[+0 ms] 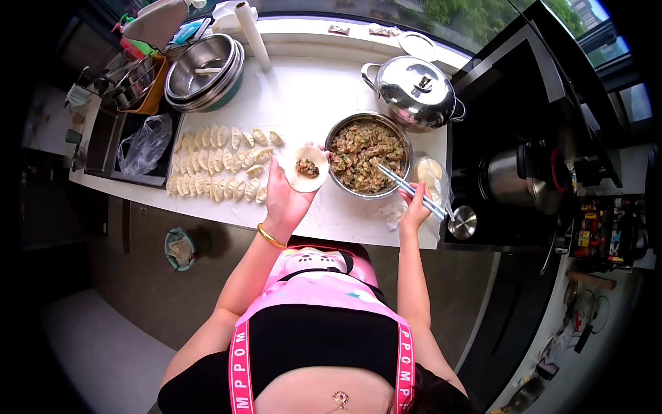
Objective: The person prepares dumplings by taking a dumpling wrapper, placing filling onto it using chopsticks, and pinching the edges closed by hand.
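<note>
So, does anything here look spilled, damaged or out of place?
Nothing looks spilled or damaged: the filling sits within bowl and wrapper, and the dumplings lie in rough rows. Only the crumpled clear bag at the left looks slightly untidy.

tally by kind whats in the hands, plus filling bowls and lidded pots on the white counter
wrapper with filling, left hand: 1
pair of chopsticks, right hand: 1
filling bowl: 1
lidded pot: 1
total: 4
</note>
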`<action>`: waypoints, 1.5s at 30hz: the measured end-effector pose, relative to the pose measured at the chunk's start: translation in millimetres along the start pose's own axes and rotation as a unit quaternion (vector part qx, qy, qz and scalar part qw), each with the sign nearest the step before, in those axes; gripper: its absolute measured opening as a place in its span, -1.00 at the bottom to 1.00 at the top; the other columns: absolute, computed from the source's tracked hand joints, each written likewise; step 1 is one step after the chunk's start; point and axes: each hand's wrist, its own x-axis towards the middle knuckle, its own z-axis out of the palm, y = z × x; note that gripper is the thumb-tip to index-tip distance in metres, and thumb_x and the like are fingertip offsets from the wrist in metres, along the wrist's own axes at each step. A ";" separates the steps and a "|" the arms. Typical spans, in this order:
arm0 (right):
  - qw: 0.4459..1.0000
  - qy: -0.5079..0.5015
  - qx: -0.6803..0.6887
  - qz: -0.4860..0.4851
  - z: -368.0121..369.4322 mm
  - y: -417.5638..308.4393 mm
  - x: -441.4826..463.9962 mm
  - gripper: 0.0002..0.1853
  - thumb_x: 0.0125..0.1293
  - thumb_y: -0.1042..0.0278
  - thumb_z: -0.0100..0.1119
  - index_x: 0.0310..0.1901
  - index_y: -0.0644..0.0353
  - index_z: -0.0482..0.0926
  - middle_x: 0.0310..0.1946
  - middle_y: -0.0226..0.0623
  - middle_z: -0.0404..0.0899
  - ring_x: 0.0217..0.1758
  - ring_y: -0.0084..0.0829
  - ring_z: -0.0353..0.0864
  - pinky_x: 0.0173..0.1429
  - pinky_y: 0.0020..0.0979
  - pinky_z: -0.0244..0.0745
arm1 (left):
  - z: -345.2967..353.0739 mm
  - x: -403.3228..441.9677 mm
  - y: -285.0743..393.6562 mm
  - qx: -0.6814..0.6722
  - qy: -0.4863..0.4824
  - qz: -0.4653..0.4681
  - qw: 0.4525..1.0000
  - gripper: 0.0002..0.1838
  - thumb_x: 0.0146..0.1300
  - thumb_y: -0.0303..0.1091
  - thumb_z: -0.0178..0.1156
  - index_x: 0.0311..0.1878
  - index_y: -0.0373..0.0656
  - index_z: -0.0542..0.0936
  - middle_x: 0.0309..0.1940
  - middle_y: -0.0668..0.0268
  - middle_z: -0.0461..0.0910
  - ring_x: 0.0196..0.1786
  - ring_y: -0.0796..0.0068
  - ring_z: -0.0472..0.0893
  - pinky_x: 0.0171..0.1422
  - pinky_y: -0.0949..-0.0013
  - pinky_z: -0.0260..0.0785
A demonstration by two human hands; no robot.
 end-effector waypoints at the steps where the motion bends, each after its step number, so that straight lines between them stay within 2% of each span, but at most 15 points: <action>1: 1.000 0.008 0.015 0.000 -0.6 -2.9 -1.7 -0.66 0.45 0.19 0.11 -0.27 0.40 0.52 -0.47 -0.19 0.61 -0.56 -0.42 0.65 -0.44 -0.53 0.63 | 3.8 -0.4 0.1 0.007 0.008 0.000 1.000 -0.24 0.51 0.16 -0.43 0.44 -0.36 0.12 0.45 -0.08 0.12 0.50 0.00 0.13 0.58 0.07 -0.03; 4: 0.999 0.020 0.041 -0.004 -2.6 -15.7 -6.4 -0.67 0.45 0.20 0.11 -0.26 0.39 0.51 -0.45 -0.18 0.60 -0.57 -0.42 0.64 -0.45 -0.53 0.63 | 7.0 6.0 -1.9 0.015 0.012 -0.007 1.000 -0.23 0.51 0.17 -0.46 0.44 -0.37 0.13 0.43 -0.09 0.15 0.49 0.00 0.16 0.58 0.08 -0.02; 7: 0.997 0.006 0.029 -0.065 -4.8 -42.7 -16.4 -0.69 0.46 0.20 0.09 -0.23 0.36 0.51 -0.40 -0.18 0.60 -0.54 -0.40 0.65 -0.46 -0.51 0.62 | 8.9 12.8 -4.9 -0.001 -0.014 -0.023 1.000 -0.23 0.51 0.17 -0.49 0.43 -0.38 0.13 0.41 -0.10 0.19 0.47 -0.01 0.19 0.57 0.09 0.02; 12: 0.986 -0.051 0.032 -0.158 9.0 -110.0 -46.6 -0.61 0.49 0.10 0.01 -0.29 0.35 0.48 -0.46 -0.20 0.58 -0.55 -0.42 0.62 -0.41 -0.48 0.58 | 20.0 20.0 -13.6 0.003 -0.049 -0.047 0.998 -0.20 0.50 0.19 -0.52 0.43 -0.37 0.14 0.40 -0.10 0.20 0.44 0.02 0.24 0.56 0.09 0.05; 14: 0.979 -0.083 0.025 -0.183 17.2 -131.3 -56.3 -0.59 0.49 0.08 -0.01 -0.32 0.33 0.47 -0.46 -0.18 0.56 -0.56 -0.41 0.61 -0.46 -0.48 0.56 | 25.5 21.5 -18.5 0.010 -0.055 -0.064 0.996 -0.20 0.50 0.20 -0.52 0.44 -0.36 0.12 0.42 -0.08 0.18 0.45 0.02 0.23 0.56 0.09 0.05; 16: 0.963 -0.165 0.048 -0.210 26.8 -145.6 -67.0 -0.58 0.49 0.06 -0.01 -0.33 0.33 0.46 -0.47 -0.16 0.54 -0.58 -0.40 0.59 -0.50 -0.46 0.54 | 29.9 23.9 -23.3 0.009 -0.070 -0.074 0.995 -0.20 0.49 0.20 -0.52 0.45 -0.35 0.11 0.43 -0.07 0.16 0.47 0.02 0.20 0.57 0.09 0.02; 18: 0.953 -0.197 0.068 -0.222 40.3 -152.8 -74.2 -0.61 0.49 0.15 0.02 -0.33 0.39 0.49 -0.45 -0.14 0.53 -0.57 -0.37 0.61 -0.51 -0.45 0.55 | 38.8 21.3 -27.5 0.001 -0.083 -0.094 0.992 -0.20 0.49 0.21 -0.52 0.46 -0.33 0.10 0.44 -0.05 0.15 0.48 0.04 0.18 0.58 0.08 -0.01; 20: 0.931 -0.258 -0.071 -0.250 50.4 -157.0 -78.1 -0.59 0.48 0.16 0.03 -0.34 0.42 0.52 -0.45 -0.17 0.53 -0.57 -0.41 0.60 -0.52 -0.51 0.51 | 43.6 17.6 -29.3 -0.013 -0.092 -0.103 0.990 -0.20 0.49 0.22 -0.51 0.46 -0.32 0.09 0.44 -0.03 0.15 0.49 0.06 0.17 0.59 0.08 -0.03; 22: 0.928 -0.279 -0.079 -0.232 56.0 -159.4 -80.4 -0.61 0.48 0.21 0.04 -0.34 0.45 0.54 -0.45 -0.15 0.53 -0.58 -0.39 0.61 -0.52 -0.49 0.52 | 46.5 16.2 -29.5 -0.022 -0.100 -0.107 0.989 -0.20 0.49 0.22 -0.51 0.46 -0.32 0.09 0.45 -0.02 0.15 0.49 0.07 0.16 0.59 0.09 -0.02; 26: 0.921 -0.283 -0.084 -0.254 52.4 -165.1 -81.6 -0.58 0.48 0.16 0.03 -0.32 0.46 0.52 -0.45 -0.12 0.53 -0.61 -0.38 0.58 -0.53 -0.47 0.53 | 44.8 16.0 -27.1 -0.041 -0.106 -0.106 0.988 -0.21 0.49 0.22 -0.49 0.46 -0.31 0.10 0.45 -0.01 0.15 0.49 0.07 0.16 0.58 0.07 0.00; 29: 0.942 -0.243 -0.018 -0.229 49.5 -166.5 -82.2 -0.56 0.48 0.10 0.01 -0.33 0.42 0.49 -0.45 -0.12 0.54 -0.60 -0.37 0.59 -0.51 -0.47 0.53 | 43.5 17.2 -26.3 -0.047 -0.117 -0.099 0.987 -0.21 0.49 0.22 -0.48 0.46 -0.30 0.10 0.45 -0.01 0.14 0.49 0.07 0.17 0.58 0.06 0.00; 33: 0.958 -0.214 -0.038 -0.187 56.2 -148.7 -80.1 -0.57 0.49 0.10 -0.01 -0.34 0.37 0.51 -0.45 -0.15 0.56 -0.58 -0.39 0.60 -0.44 -0.47 0.56 | 45.4 16.2 -26.0 -0.046 -0.113 -0.095 0.988 -0.22 0.49 0.22 -0.49 0.46 -0.29 0.10 0.45 -0.01 0.15 0.49 0.07 0.18 0.58 0.06 0.01; 36: 0.969 -0.193 -0.002 -0.154 59.2 -141.6 -80.6 -0.59 0.48 0.15 0.02 -0.32 0.42 0.51 -0.50 -0.10 0.56 -0.57 -0.32 0.63 -0.50 -0.46 0.58 | 47.0 15.0 -25.9 -0.055 -0.113 -0.096 0.987 -0.22 0.49 0.22 -0.49 0.46 -0.29 0.10 0.45 -0.01 0.15 0.49 0.07 0.18 0.57 0.06 0.01; 38: 0.966 -0.197 0.005 -0.169 58.5 -141.6 -78.9 -0.59 0.49 0.14 0.01 -0.32 0.42 0.51 -0.51 -0.10 0.56 -0.58 -0.34 0.63 -0.50 -0.46 0.57 | 47.6 15.0 -25.9 -0.042 -0.109 -0.092 0.989 -0.22 0.49 0.21 -0.49 0.46 -0.29 0.11 0.45 0.00 0.15 0.48 0.07 0.18 0.57 0.06 0.02; 45: 0.975 -0.181 0.025 -0.129 53.8 -140.7 -74.7 -0.58 0.50 0.10 -0.03 -0.31 0.37 0.50 -0.50 -0.16 0.55 -0.59 -0.37 0.60 -0.51 -0.47 0.55 | 51.0 16.1 -26.6 -0.032 -0.092 -0.088 0.991 -0.23 0.49 0.21 -0.51 0.46 -0.28 0.11 0.44 -0.02 0.16 0.48 0.06 0.19 0.57 0.06 0.01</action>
